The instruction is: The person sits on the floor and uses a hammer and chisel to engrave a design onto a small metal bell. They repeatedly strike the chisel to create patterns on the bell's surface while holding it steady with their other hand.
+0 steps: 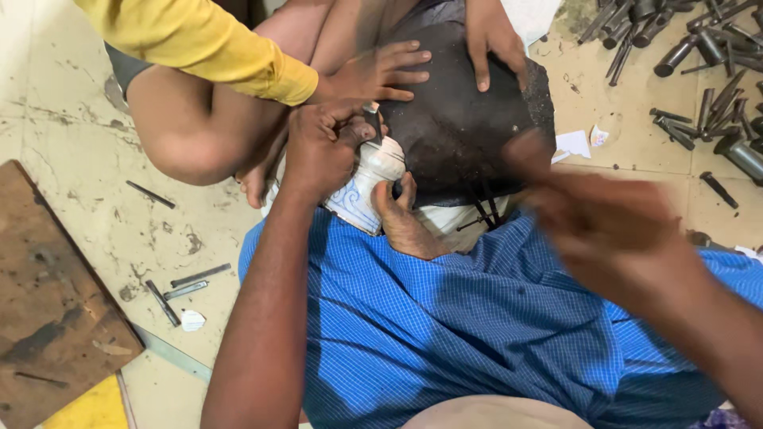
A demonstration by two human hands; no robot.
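My left hand point(322, 147) is closed around a thin metal punch point(372, 119), its tip set on a pale metal vessel point(366, 187) with blue scroll lines drawn on it. The vessel rests against a dark rounded block point(453, 119), and my foot point(401, 222) presses on the vessel from below. My right hand point(612, 230) is a motion blur to the right of the block; whether it holds anything is unclear. A co-worker in a yellow sleeve point(207, 40) lays one hand point(381, 71) and the other hand point(493, 40) flat on the block. Blue checked cloth point(445, 318) covers my lap.
A heap of dark metal punches point(699, 48) lies on the floor at the upper right. A worn wooden board point(48, 302) sits at the left. Loose metal tools point(183, 286) and paper scraps point(572, 143) are scattered on the stained floor.
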